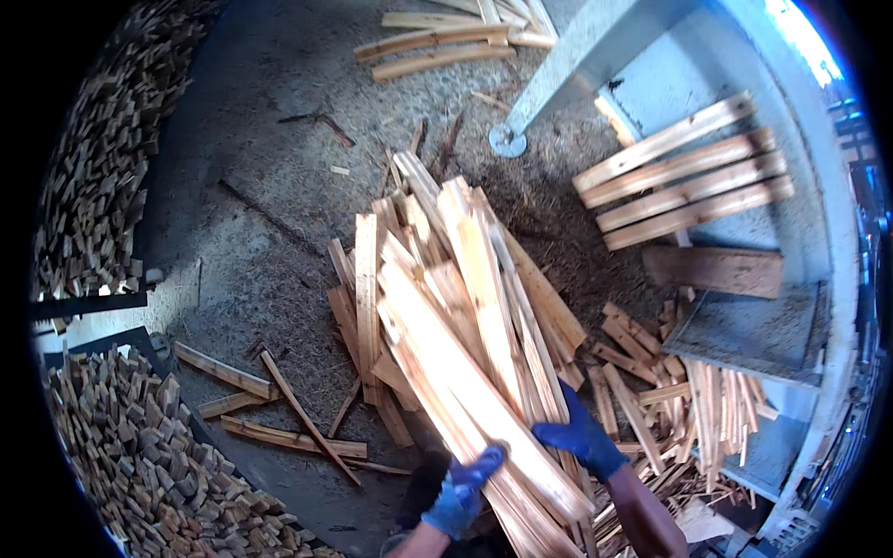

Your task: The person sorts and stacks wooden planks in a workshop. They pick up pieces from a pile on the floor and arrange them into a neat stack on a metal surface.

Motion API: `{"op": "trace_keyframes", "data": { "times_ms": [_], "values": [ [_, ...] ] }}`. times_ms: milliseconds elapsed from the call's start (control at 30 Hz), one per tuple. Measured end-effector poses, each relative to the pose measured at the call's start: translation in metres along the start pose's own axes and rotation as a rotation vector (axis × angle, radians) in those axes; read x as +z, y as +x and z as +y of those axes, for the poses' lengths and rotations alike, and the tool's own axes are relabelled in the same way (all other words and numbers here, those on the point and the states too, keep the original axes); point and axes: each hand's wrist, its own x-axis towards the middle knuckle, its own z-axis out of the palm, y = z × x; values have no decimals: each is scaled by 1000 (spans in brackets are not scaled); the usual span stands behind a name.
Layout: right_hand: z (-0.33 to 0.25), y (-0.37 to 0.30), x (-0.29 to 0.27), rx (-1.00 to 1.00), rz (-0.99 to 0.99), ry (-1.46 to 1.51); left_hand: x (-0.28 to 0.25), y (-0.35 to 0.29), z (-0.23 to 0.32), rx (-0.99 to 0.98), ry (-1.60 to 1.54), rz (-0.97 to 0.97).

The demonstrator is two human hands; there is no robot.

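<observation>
A bundle of long, pale wooden boards (pixel 465 391) lies lengthwise in front of me, its near ends by my body. My left hand (pixel 467 485), in a blue work glove, grips the left edge of the bundle with the thumb on top. On the right side my right hand (pixel 584 435), also gloved in blue, is pressed around the edge boards, with some fingers hidden beneath or behind the wood. Beyond the held boards, a loose heap of similar wood (pixel 367 270) rests on the floor.
At right, several boards (pixel 688 177) lie side by side on a grey metal frame (pixel 558 74). Short offcuts (pixel 651 353) are piled below. Stacked wood blocks (pixel 177 465) fill bins at left. Loose strips (pixel 307 418) and more boards (pixel 437 42) lie on the dusty floor (pixel 251 158).
</observation>
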Motion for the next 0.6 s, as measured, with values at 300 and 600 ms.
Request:
{"op": "trace_keyframes", "data": {
  "times_ms": [300,600],
  "values": [
    [-16,-181,-4,79,-141,17,97,-172,-18,-558,-437,411],
    [108,-193,-20,188,-281,153,105,-207,-45,-701,-542,449]
  ]
}}
